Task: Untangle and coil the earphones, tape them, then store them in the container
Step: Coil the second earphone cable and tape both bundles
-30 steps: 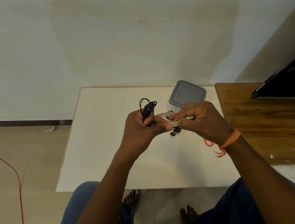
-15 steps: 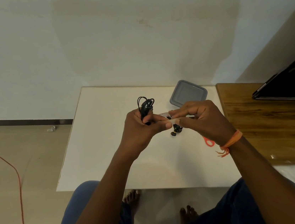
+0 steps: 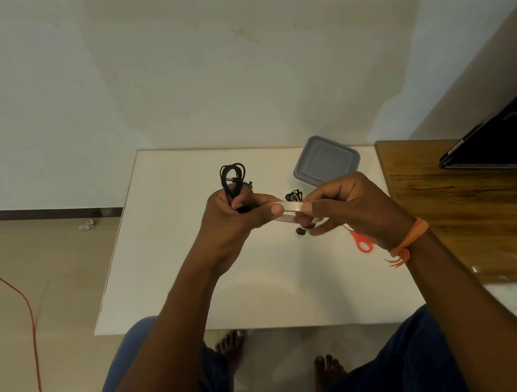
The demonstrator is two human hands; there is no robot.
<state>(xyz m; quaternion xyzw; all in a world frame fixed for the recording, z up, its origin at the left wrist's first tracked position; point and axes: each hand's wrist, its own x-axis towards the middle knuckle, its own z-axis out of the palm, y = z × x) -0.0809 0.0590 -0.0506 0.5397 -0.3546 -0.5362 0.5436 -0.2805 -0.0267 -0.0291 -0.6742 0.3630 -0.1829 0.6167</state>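
Observation:
My left hand [image 3: 237, 218] grips a coiled bundle of black earphones [image 3: 232, 176], whose loops stick up above the fist. Its thumb also presses on a clear roll of tape [image 3: 294, 210]. My right hand [image 3: 346, 207] holds the other side of that tape roll with curled fingers. A second tangle of black earphone wire [image 3: 293, 196] lies on the white table [image 3: 162, 272] just behind the tape, with one black earbud [image 3: 300, 231] below the roll. The grey container [image 3: 326, 159] sits closed with its lid on, behind my right hand.
Orange-handled scissors [image 3: 363, 243] lie on the table, partly hidden under my right wrist. A wooden board [image 3: 481, 217] adjoins the table on the right, with a dark screen [image 3: 510, 138] on it. An orange cable [image 3: 26, 305] runs across the floor at left.
Both hands have risen slightly and drawn a little apart. The tape roll now shows more plainly between them, and the earphone bundle has stayed in my left hand.

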